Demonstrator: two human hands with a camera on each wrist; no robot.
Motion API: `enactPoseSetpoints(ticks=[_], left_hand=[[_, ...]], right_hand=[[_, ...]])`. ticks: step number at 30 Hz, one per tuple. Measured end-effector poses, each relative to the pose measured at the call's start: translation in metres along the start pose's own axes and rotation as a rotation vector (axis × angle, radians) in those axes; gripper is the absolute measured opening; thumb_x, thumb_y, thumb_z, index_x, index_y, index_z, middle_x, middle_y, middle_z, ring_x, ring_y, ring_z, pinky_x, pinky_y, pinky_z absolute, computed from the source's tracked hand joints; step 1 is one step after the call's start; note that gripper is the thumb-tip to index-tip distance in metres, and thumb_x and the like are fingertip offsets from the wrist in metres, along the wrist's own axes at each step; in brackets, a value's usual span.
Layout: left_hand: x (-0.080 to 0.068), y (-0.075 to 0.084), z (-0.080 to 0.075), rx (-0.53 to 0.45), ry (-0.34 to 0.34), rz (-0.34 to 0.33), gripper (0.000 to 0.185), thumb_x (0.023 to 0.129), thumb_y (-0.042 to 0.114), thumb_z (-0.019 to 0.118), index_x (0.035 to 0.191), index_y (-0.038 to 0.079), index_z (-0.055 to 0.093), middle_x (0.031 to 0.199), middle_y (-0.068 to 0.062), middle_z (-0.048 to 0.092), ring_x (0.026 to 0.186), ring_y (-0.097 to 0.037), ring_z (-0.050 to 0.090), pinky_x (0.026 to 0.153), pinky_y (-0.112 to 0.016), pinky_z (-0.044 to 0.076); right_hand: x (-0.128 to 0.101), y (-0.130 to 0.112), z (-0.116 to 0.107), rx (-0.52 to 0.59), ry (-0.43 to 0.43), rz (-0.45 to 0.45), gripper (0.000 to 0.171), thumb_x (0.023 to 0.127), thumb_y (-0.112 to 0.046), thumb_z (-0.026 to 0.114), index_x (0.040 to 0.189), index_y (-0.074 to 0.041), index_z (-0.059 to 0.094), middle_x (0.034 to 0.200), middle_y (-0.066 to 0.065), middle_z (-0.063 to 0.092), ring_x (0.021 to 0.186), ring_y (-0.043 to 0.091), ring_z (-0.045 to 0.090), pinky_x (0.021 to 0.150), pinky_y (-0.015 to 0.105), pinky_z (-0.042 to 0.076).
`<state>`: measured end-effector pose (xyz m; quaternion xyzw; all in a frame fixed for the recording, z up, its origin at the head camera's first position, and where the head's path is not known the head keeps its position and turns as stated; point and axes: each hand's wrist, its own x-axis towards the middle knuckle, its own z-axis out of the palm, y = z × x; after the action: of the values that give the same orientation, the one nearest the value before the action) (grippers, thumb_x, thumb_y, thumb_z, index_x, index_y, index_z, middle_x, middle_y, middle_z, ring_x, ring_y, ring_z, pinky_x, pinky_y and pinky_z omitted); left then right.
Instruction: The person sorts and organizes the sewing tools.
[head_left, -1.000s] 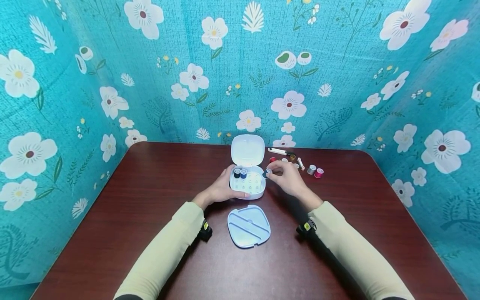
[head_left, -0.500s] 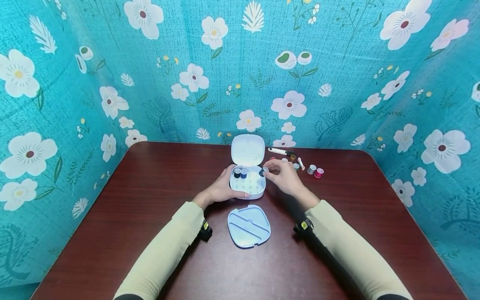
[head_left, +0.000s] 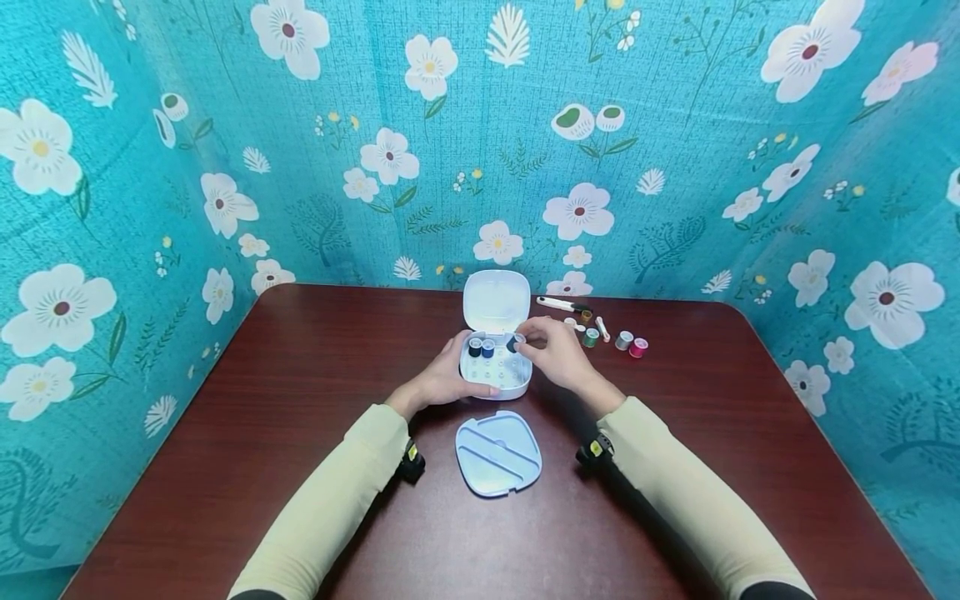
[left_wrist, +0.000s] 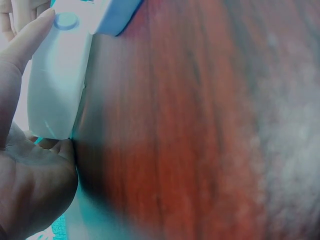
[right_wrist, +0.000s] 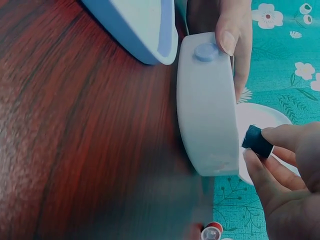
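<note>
A white box (head_left: 514, 392) with its lid (head_left: 496, 301) raised stands near the back of the table, rows of small pegs inside. My left hand (head_left: 441, 377) grips its left side, thumb along the front wall. Two thread spools, one black (head_left: 475, 348) and one blue (head_left: 488, 349), stand in its back left part. Over the back right part, my right hand (head_left: 561, 354) pinches a dark thread spool (right_wrist: 257, 141) between thumb and fingertips. In the right wrist view the spool is tilted above the rim. A round blue button (right_wrist: 206, 52) marks the box's front.
A light blue tray (head_left: 498, 454) with slanted ridges lies in front of the box. Right of the box are green (head_left: 591, 337), grey (head_left: 624, 340) and pink (head_left: 638, 347) spools, plus a white tool with a black end (head_left: 558, 303). A floral curtain (head_left: 480, 167) hangs behind the table.
My right hand has moved left with the dark spool, from the box's right rim to over its back right part. My left hand keeps its hold on the box.
</note>
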<state>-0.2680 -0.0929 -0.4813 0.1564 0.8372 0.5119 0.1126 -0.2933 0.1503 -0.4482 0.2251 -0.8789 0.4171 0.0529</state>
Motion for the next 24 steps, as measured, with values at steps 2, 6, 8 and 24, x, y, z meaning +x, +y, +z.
enactPoseSetpoints(ticks=[2, 6, 8, 24], left_hand=[[0.000, 0.000, 0.000, 0.002, -0.001, -0.005, 0.111, 0.070, 0.039, 0.096, 0.156, 0.019, 0.028, 0.146, -0.008, 0.041, 0.127, -0.022, 0.046, 0.111, -0.043, 0.036], [0.001, 0.000, 0.001, 0.012, 0.001, -0.007, 0.110, 0.071, 0.039, 0.096, 0.156, 0.019, 0.028, 0.146, -0.008, 0.041, 0.126, -0.022, 0.046, 0.111, -0.044, 0.036], [0.000, 0.001, 0.001, 0.010, 0.001, 0.001, 0.110, 0.071, 0.039, 0.096, 0.155, 0.018, 0.028, 0.145, -0.009, 0.041, 0.126, -0.023, 0.046, 0.110, -0.044, 0.036], [0.000, 0.002, 0.000, -0.004, -0.005, -0.003, 0.110, 0.071, 0.038, 0.096, 0.155, 0.017, 0.028, 0.145, -0.009, 0.041, 0.127, -0.024, 0.046, 0.110, -0.044, 0.037]], right_hand=[[0.001, -0.001, 0.002, -0.011, -0.002, -0.002, 0.022, 0.093, -0.008, 0.075, 0.114, -0.002, 0.071, 0.108, 0.013, 0.073, 0.099, 0.027, 0.072, 0.089, 0.045, 0.057], [0.003, -0.001, 0.004, -0.036, 0.003, -0.011, 0.022, 0.093, -0.008, 0.076, 0.114, -0.003, 0.071, 0.107, 0.013, 0.073, 0.099, 0.027, 0.072, 0.089, 0.045, 0.057], [0.004, -0.001, 0.005, -0.044, 0.007, -0.020, 0.022, 0.093, -0.008, 0.075, 0.114, -0.003, 0.071, 0.107, 0.013, 0.074, 0.099, 0.028, 0.073, 0.089, 0.046, 0.057], [0.012, -0.005, 0.010, -0.100, -0.018, -0.031, 0.023, 0.092, -0.005, 0.075, 0.115, -0.001, 0.071, 0.110, 0.016, 0.072, 0.099, 0.029, 0.072, 0.087, 0.044, 0.058]])
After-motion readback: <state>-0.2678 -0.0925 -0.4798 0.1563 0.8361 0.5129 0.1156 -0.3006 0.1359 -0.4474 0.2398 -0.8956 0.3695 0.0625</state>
